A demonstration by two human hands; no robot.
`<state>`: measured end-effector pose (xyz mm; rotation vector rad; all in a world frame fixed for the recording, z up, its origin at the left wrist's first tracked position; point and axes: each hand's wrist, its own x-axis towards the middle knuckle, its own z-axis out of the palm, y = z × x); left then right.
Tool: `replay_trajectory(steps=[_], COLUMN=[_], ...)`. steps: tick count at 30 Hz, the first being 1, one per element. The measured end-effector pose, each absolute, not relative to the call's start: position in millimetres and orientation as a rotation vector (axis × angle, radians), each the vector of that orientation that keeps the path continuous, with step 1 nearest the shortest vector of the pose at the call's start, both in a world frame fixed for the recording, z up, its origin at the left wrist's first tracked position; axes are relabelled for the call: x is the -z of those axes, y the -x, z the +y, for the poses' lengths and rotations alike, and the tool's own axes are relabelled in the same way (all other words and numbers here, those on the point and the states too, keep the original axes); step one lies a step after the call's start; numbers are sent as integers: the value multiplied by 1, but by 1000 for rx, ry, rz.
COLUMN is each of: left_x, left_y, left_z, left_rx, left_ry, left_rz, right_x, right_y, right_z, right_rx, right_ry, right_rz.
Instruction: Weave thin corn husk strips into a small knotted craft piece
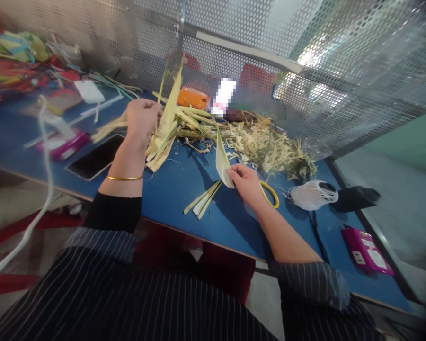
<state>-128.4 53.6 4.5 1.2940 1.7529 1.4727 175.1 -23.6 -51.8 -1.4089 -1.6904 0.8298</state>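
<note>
My left hand (142, 118) is raised over the blue table, fingers pinched on a tall, pale yellow-green strip (170, 106) that looks like dried corn husk. Below it lies a bundle of similar husks (159, 154). In my right hand (247, 183), thumb and fingers grip the lower end of a smaller husk piece (222, 156), which tapers to a point at the top. Just under that piece, several narrow cut strips (202, 201) are fanned on the table. A yellow loop handle (271, 194), likely of scissors, shows beside my right wrist; the rest is hidden.
Shredded husk scraps (273, 144) are heaped along the back, near an orange object (193, 98). On the right are a white thread spool (314, 194) and a magenta box (367, 250). A dark phone (95, 157) lies left; a white cable (47, 166) hangs in front. Perforated metal (248, 33) bounds the table.
</note>
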Motion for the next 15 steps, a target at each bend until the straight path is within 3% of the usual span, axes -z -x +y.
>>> replay_trajectory(steps=[7,13,15], left_x=[-9,-9,-3], left_y=[112,101,95], left_z=[47,45,49], left_rx=[-1658,-1792,-1821], left_ry=[-981,-1081,-1198], left_rz=[1353,1354,1365], right_x=[40,10,2], right_y=[-135,-91,-77], right_z=[24,45,49], right_rx=[-876,-70,-46], right_ry=[1390,1327,1190], right_rz=[-1690,-1855,-1873])
